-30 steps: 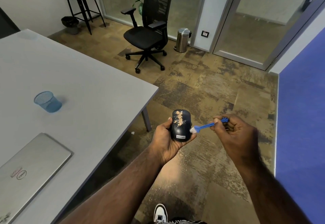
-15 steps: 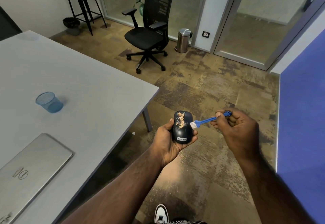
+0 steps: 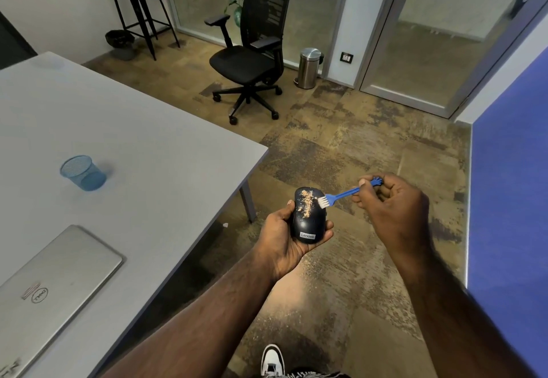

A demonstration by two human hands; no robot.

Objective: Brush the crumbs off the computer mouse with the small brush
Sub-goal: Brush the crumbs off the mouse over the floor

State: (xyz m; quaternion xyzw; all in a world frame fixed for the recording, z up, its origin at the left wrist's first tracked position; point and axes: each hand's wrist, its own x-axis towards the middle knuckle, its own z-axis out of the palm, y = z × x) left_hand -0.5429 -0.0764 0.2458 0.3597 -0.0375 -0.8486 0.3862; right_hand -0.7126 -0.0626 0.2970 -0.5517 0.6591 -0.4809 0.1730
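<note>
A black Lenovo computer mouse [image 3: 305,223] rests in the palm of my left hand [image 3: 281,241], held out over the floor past the table's corner. Tan crumbs [image 3: 307,201] lie in a streak along its upper back. My right hand [image 3: 391,208] pinches a small blue brush [image 3: 341,194] by its handle end. The white bristles [image 3: 322,200] touch the mouse's upper right edge, right beside the crumbs.
A grey table [image 3: 133,146] stands at my left with a blue mesh cup [image 3: 83,172] and a shut silver laptop [image 3: 53,282]. A black office chair [image 3: 252,60], a steel bin [image 3: 308,68] and a stool [image 3: 136,7] stand farther off. A blue wall panel [image 3: 510,199] runs along the right.
The brush has risen from the mouse's lower right side to its upper right edge, bristles now against the crumb streak. My left hand holds the mouse as before.
</note>
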